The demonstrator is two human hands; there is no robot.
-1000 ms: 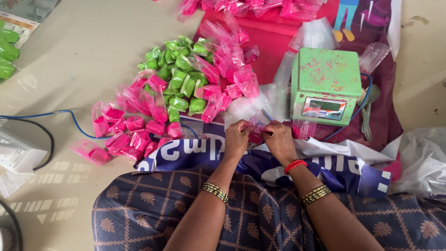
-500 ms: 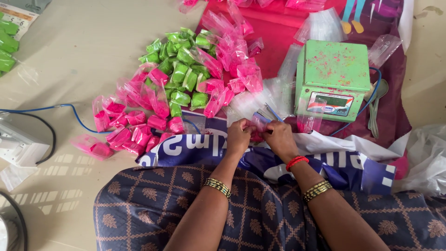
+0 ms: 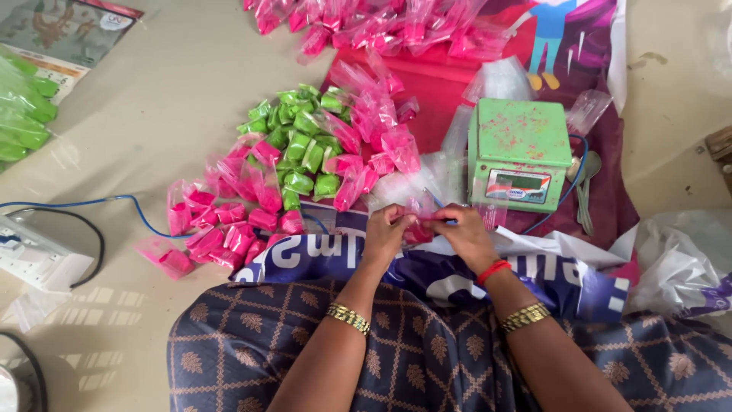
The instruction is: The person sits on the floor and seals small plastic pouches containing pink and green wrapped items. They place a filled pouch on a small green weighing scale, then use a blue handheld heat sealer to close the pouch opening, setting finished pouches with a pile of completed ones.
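My left hand (image 3: pixel 386 230) and my right hand (image 3: pixel 465 233) meet over my lap, both pinching a small clear plastic packet of pink powder (image 3: pixel 417 229). A blue strip shows by my right fingers. Just beyond the hands stands a small green weighing scale (image 3: pixel 520 152) smeared with pink. To the left lies a heap of pink packets (image 3: pixel 229 221) and a heap of green packets (image 3: pixel 301 141). More pink packets (image 3: pixel 381 23) lie at the top.
A spoon (image 3: pixel 585 191) lies right of the scale on a red cloth (image 3: pixel 427 84). A blue printed sheet (image 3: pixel 457 267) covers my lap. A white power strip (image 3: pixel 34 255) with blue cable sits at left. A white plastic bag (image 3: pixel 679 263) is at right.
My hands have kept working the same packet with small finger movements; the view has shifted slightly. Nothing else has moved.
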